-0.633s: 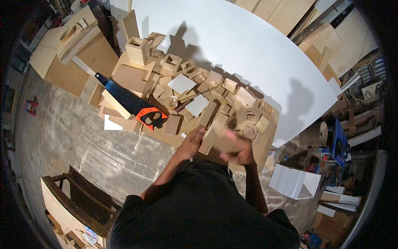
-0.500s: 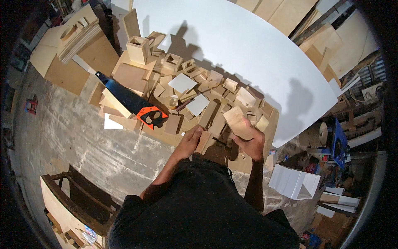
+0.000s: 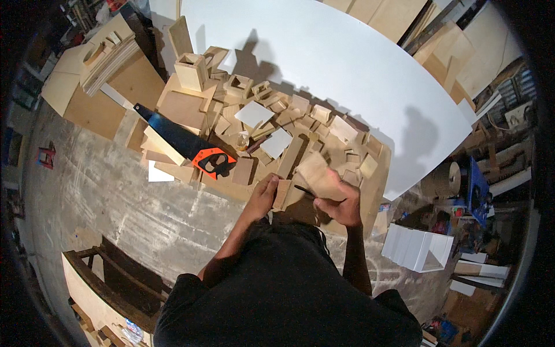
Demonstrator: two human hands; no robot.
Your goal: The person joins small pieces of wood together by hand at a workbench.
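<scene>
My left hand (image 3: 263,198) is closed on a small wooden block (image 3: 281,195), its thumb along the upper end. Close by on the right, my right hand (image 3: 342,202) grips a pale wooden board piece (image 3: 319,175) that slants up and left from the fingers. A thin dark stick (image 3: 303,189) shows between the two hands, beside the right thumb; I cannot tell whether it is held. Below and beyond the hands lies a low heap of wood offcuts (image 3: 245,170). A handsaw with an orange and black handle (image 3: 214,163) rests left of them.
A large white panel (image 3: 341,58) stands behind the heap. Stacked boards (image 3: 107,63) are at the far left, an open wooden box (image 3: 191,72) nearer. A dark wooden frame (image 3: 115,283) stands at lower left, a white box (image 3: 417,247) at right on the concrete floor.
My right hand has come slightly left with the board piece, which has turned and now sits closer to the left hand's block. The left hand keeps its hold.
</scene>
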